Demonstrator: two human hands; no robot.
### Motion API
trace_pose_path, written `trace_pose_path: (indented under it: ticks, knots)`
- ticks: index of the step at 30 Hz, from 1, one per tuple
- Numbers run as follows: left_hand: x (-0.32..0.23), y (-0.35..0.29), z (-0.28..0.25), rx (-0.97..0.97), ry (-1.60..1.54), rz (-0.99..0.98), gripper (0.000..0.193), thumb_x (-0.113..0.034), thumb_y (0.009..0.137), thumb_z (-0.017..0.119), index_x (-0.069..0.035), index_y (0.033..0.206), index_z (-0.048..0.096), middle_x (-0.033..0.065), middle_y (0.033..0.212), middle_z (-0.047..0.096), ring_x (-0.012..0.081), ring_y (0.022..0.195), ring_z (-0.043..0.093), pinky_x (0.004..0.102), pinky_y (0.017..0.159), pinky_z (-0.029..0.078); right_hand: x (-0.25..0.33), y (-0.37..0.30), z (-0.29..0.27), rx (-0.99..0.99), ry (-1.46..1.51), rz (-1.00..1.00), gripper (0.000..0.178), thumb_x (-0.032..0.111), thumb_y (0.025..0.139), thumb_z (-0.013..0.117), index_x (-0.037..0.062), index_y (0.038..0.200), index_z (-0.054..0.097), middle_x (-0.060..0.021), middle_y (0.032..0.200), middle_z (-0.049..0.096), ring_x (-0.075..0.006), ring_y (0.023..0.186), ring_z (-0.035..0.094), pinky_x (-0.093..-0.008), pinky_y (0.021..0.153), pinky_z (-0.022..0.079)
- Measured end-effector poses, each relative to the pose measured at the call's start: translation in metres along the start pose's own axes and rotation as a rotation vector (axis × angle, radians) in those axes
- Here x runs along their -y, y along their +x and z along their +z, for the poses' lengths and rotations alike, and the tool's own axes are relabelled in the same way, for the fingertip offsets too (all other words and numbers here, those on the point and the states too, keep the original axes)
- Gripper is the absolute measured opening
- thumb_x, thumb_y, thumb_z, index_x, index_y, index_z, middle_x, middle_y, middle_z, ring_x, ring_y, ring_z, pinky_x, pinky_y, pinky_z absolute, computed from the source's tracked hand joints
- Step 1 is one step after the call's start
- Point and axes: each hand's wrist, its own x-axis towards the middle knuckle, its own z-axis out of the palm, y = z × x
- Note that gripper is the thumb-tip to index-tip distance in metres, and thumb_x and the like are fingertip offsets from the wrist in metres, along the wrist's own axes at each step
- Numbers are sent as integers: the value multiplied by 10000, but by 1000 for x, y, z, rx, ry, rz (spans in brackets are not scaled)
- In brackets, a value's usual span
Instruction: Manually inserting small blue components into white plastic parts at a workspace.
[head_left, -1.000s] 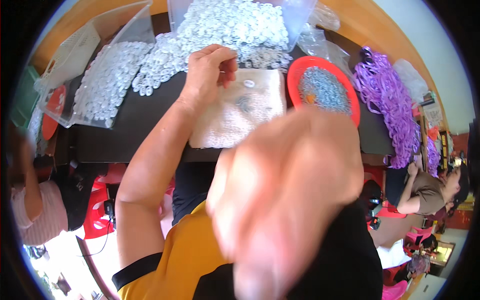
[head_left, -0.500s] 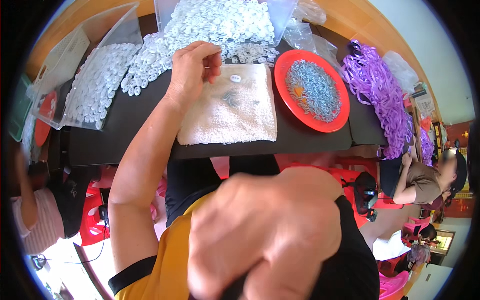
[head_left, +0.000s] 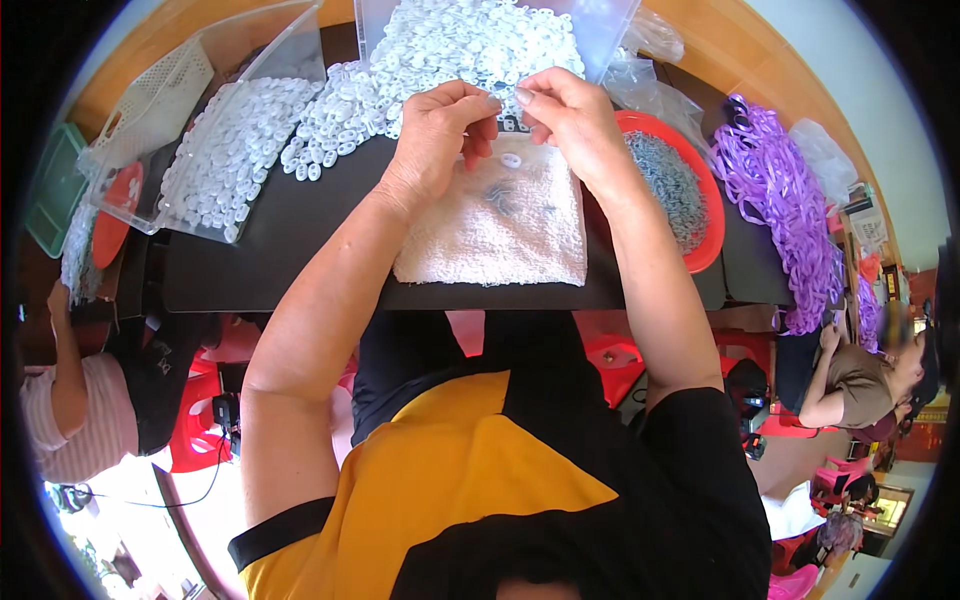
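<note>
Anything pinched could be lost among the loose white pieces [head_left: 450, 50] if the fingers slipped; the left hand [head_left: 440, 130] and right hand [head_left: 575, 120] are each drawn together at thumb and forefinger, but whether anything is held cannot be told. The single white piece [head_left: 511, 160], on the far part of the towel [head_left: 490, 245], could be knocked by a lowered finger. Half a second ago the right hand was blurred near the camera; now it is brought beside the left, and the red plate [head_left: 713, 205] is partly covered by its forearm.
</note>
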Motion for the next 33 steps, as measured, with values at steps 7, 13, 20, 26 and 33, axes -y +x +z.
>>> trace_pose_path:
  ticks: [7,13,20,26,33]
  knots:
    - [-3,-2,5,24,46,4,134,-136,853,616,-8,814,611,40,653,583,106,519,516,249,452,398,-14,7,4,33,111,-81,110,80,857,598,-21,877,636,-51,693,618,-103,573,553,-264,533,450]
    - [-1,-3,3,-30,67,-42,140,-137,851,610,2,841,621,41,676,569,123,514,491,256,445,375,-14,4,8,29,144,-37,97,80,843,610,-8,861,647,-55,672,622,-125,574,568,-275,540,456]
    - [-1,5,-9,-249,-94,-30,119,-130,810,623,-36,743,597,50,633,570,136,501,506,276,429,365,-26,-12,10,76,-647,-214,113,169,806,634,73,856,667,-134,793,658,-328,764,642,-425,675,482]
    - [4,5,-6,-232,-68,-30,114,-123,803,624,-29,744,597,50,632,569,138,484,502,270,416,367,-12,-17,4,209,-856,-214,107,152,789,650,69,854,672,-130,802,657,-335,800,634,-420,714,473]
    - [4,3,-1,-224,2,6,128,-124,808,610,-11,749,598,41,598,555,112,454,486,258,378,358,-29,28,-9,-30,-732,-246,118,199,803,641,105,853,691,-129,761,673,-330,760,646,-433,676,482]
